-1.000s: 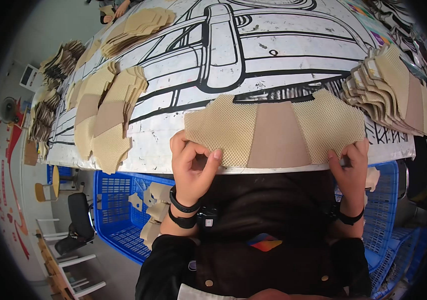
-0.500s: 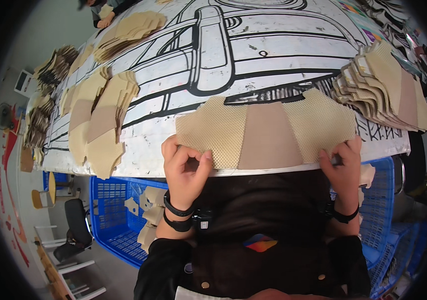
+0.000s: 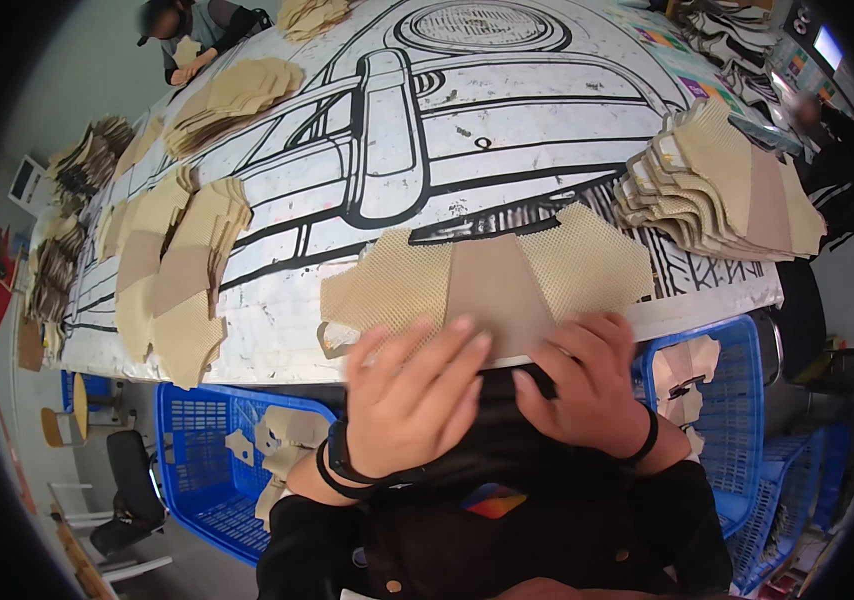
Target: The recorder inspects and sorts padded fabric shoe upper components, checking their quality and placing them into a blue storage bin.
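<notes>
Here, both hands press flat on a tan mesh-and-fabric panel at the near edge of a big printed table.

The table (image 3: pixel 507 130), painted with a bold black line drawing, carries piles of like pieces: a fanned stack (image 3: pixel 717 185) to the right, another pile (image 3: pixel 182 270) to the left; blue baskets (image 3: pixel 207 470) stand below; the panel (image 3: pixel 492 275) lies flat at the rim, the left hand (image 3: pixel 409 395) spread with fingers together on its near edge, the right hand (image 3: pixel 587 375) spread beside it; it looks light, thin and floppy, best taken by pinching an outer corner; its near edge is hidden under the fingers, and a person at the far end is too small to make out.
</notes>
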A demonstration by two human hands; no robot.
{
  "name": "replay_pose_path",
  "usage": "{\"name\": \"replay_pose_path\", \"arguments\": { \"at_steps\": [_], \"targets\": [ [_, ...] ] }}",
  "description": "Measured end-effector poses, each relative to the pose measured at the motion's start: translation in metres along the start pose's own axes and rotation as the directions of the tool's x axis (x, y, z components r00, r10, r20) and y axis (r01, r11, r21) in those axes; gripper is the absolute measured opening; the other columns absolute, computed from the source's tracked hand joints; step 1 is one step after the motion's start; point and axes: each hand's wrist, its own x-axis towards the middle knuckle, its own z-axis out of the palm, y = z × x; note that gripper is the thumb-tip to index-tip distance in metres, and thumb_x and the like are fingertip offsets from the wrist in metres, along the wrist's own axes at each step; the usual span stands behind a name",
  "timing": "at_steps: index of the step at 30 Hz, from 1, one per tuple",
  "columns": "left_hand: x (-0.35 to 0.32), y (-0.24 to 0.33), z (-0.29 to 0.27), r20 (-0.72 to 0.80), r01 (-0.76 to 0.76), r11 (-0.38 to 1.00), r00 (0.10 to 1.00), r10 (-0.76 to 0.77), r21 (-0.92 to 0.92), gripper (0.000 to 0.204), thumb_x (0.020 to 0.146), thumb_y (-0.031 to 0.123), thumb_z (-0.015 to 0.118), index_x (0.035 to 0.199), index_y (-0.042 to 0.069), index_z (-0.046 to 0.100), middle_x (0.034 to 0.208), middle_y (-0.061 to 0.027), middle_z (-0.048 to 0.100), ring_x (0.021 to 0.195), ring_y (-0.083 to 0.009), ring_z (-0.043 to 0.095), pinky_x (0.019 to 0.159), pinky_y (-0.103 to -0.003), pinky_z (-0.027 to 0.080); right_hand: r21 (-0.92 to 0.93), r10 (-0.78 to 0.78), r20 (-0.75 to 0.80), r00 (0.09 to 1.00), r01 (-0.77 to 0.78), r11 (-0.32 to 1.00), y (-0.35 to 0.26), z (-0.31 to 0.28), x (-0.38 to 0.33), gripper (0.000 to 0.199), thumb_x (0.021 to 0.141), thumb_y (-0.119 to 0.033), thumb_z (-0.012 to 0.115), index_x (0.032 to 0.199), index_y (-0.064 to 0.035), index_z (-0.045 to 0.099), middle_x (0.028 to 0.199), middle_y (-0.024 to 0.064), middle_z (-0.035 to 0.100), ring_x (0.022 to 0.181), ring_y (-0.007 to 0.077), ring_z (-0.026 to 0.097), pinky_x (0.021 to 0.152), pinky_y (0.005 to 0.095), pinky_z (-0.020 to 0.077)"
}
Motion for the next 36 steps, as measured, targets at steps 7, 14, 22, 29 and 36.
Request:
{"name": "replay_pose_path", "arguments": {
  "at_steps": [7, 14, 22, 29, 36],
  "targets": [
    [0.020, -0.002, 0.021, 0.418, 0.078, 0.985, 0.898, -0.137, 0.153, 0.063, 0.086, 0.036, 0.060, 0.131, -0.005, 0.046, 0.136, -0.0211, 0.047, 0.125, -0.0317, 0.047, 0.110, -0.042, 0.029, -0.094, 0.121, 0.326, 0.938, -0.095, 0.991, 0.010, 0.031, 0.027, 0.048, 0.087, -0.028, 0.058, 0.126, 0.0003, 0.053, 0.133, 0.0156, 0.051, 0.127, 0.0285, 0.045, 0.107, 0.0434, 0.0321],
    [-0.003, -0.002, 0.029, 0.376, 0.050, 0.986, 0.920, -0.107, 0.158, 0.075, 0.079, 0.043, 0.065, 0.134, -0.004, 0.042, 0.134, -0.0209, 0.049, 0.124, -0.0290, 0.048, 0.110, -0.039, 0.030, -0.052, 0.101, 0.373, 0.922, -0.087, 0.995, 0.015, 0.030, 0.013, 0.058, 0.087, -0.037, 0.059, 0.130, 0.0007, 0.050, 0.136, 0.0162, 0.049, 0.129, 0.0283, 0.043, 0.108, 0.0434, 0.0302],
    [0.001, -0.009, 0.028, 0.331, -0.037, 0.985, 0.944, -0.021, 0.170, 0.071, 0.078, 0.043, 0.065, 0.129, -0.004, 0.048, 0.127, -0.0181, 0.055, 0.119, -0.0256, 0.053, 0.108, -0.038, 0.033, -0.046, -0.018, 0.357, 0.934, 0.037, 0.998, 0.002, 0.021, 0.008, 0.049, 0.079, -0.029, 0.065, 0.119, -0.0012, 0.058, 0.124, 0.0126, 0.058, 0.120, 0.0245, 0.051, 0.106, 0.0420, 0.0339],
    [0.011, -0.034, 0.010, 0.385, -0.205, 0.978, 0.906, 0.175, 0.037, 0.061, 0.084, 0.044, 0.059, 0.124, -0.001, 0.053, 0.123, -0.0157, 0.059, 0.116, -0.0272, 0.055, 0.108, -0.040, 0.034, 0.208, -0.168, 0.144, 0.975, 0.136, 0.969, -0.006, 0.018, -0.004, 0.026, 0.075, -0.014, 0.062, 0.100, -0.0041, 0.065, 0.098, 0.0080, 0.064, 0.098, 0.0232, 0.060, 0.090, 0.0362, 0.0460],
    [0.012, -0.033, 0.017, 0.397, -0.396, 0.910, 0.860, 0.320, 0.124, 0.048, 0.089, 0.033, 0.055, 0.117, -0.006, 0.055, 0.115, -0.0225, 0.062, 0.107, -0.0320, 0.059, 0.100, -0.038, 0.041, 0.482, -0.005, 0.091, 0.996, -0.040, 0.875, -0.014, 0.007, -0.027, 0.014, 0.086, -0.012, 0.062, 0.099, -0.0065, 0.065, 0.079, 0.0076, 0.063, 0.072, 0.0256, 0.060, 0.067, 0.0353, 0.0488]
  ]
}}
